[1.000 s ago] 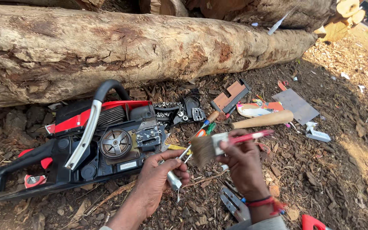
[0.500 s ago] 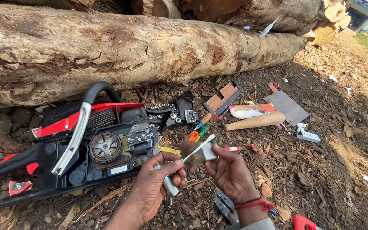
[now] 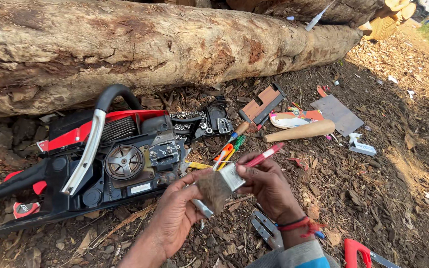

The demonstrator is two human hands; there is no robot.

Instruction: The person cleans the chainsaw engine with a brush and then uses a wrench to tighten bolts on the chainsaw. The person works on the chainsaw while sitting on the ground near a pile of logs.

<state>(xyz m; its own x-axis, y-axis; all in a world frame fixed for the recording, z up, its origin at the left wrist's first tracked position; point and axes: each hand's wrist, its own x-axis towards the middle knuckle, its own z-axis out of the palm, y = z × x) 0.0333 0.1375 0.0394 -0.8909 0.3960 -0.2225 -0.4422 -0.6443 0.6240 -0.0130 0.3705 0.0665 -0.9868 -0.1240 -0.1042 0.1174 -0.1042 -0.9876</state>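
right hand (image 3: 269,186): fingers pinch red brush (image 3: 234,173), bristles down | left hand (image 3: 182,211): fingers pinch small metal part (image 3: 200,207) under bristles, likely for cleaning | saw (image 3: 110,159) opened alongside

**Chainsaw repair spot on wood-chip ground, head view**

Right hand (image 3: 269,186): grips a paintbrush (image 3: 234,173) with a red handle and metal band; red cord at the wrist.
Left hand (image 3: 179,211): fingertips touch the brush bristles; a small metal piece (image 3: 202,207) lies under its fingers.
Chainsaw (image 3: 90,159): red and black, side cover off, lying just left of the hands.
Log (image 3: 175,44): long, bark-covered, behind the chainsaw.
Saw chain (image 3: 189,121): coiled beside the chainsaw.
Wooden handle (image 3: 301,131): near a grey flat sheet (image 3: 337,114).
Screwdrivers (image 3: 229,149): orange and green, beyond the brush.
Pliers (image 3: 266,229): under the right wrist.
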